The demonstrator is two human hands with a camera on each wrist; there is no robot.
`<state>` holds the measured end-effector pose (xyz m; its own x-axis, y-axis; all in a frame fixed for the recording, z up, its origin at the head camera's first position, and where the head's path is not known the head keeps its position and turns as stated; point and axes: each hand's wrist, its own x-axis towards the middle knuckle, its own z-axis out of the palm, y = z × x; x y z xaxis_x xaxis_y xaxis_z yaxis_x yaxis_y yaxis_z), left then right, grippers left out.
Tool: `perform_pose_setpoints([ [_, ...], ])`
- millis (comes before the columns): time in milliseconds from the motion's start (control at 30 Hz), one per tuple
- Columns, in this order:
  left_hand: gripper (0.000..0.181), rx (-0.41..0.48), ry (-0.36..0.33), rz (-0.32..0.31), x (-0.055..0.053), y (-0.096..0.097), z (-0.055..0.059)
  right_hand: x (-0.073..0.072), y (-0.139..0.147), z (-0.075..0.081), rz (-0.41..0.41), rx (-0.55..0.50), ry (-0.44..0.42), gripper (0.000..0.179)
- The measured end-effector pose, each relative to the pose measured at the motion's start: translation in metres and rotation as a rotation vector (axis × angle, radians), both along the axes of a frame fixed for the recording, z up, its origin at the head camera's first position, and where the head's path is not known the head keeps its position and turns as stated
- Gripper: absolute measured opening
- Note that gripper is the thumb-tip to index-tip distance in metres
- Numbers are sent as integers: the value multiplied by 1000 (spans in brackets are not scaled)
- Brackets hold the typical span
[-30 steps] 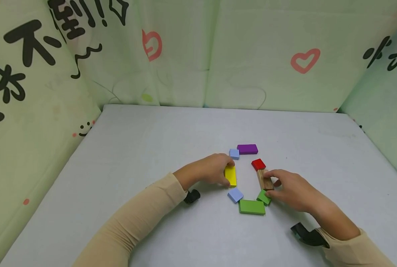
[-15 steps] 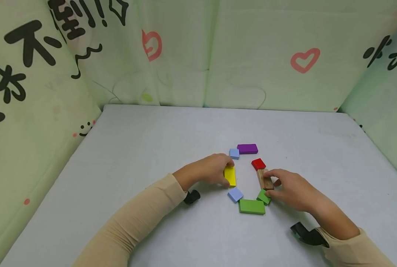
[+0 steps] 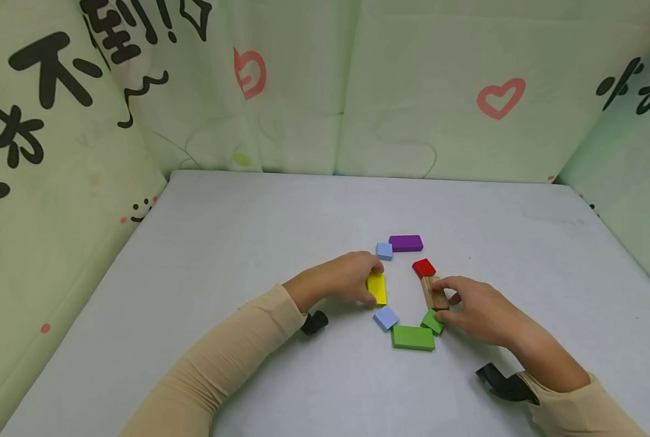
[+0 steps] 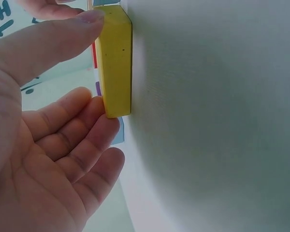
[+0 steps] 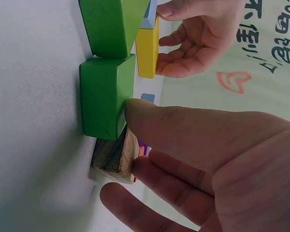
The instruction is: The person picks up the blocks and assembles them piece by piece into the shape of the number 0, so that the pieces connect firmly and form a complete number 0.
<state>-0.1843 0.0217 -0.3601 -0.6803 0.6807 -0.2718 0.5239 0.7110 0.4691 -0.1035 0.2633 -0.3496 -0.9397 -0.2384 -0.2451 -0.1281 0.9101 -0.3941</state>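
My left hand (image 3: 352, 276) pinches a yellow block (image 3: 377, 289) lengthwise, thumb at the near end and fingertips at the far end. The left wrist view shows that block (image 4: 117, 63) close up, its long side facing the camera. Across from it, my right hand (image 3: 474, 309) has its thumb against a small green block (image 3: 432, 322) and its forefinger on the adjoining wooden block (image 3: 435, 294). A red block (image 3: 423, 267) touches the wooden block's far end. In the right wrist view the thumb lies on the small green block (image 5: 104, 99), above the wooden block (image 5: 113, 159).
A long green block (image 3: 413, 338) lies nearest, beside a light blue block (image 3: 386, 318). Farther back are another light blue block (image 3: 384, 251) and a purple block (image 3: 406, 243). All form a loose ring on the white table (image 3: 248, 230), enclosed by printed green curtains (image 3: 303, 91).
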Motion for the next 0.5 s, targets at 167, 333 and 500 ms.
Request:
perform_pose_setpoints([
  [167,61,2,2,0,0,0,-1,0,0,0,9,4,5,58],
  [333,62,5,3,-1,0,0,0,0,0,0,11,6,12,58],
  [500,62,-1,4,-2,0,0,0,1,-1,0,11,2,9,57],
])
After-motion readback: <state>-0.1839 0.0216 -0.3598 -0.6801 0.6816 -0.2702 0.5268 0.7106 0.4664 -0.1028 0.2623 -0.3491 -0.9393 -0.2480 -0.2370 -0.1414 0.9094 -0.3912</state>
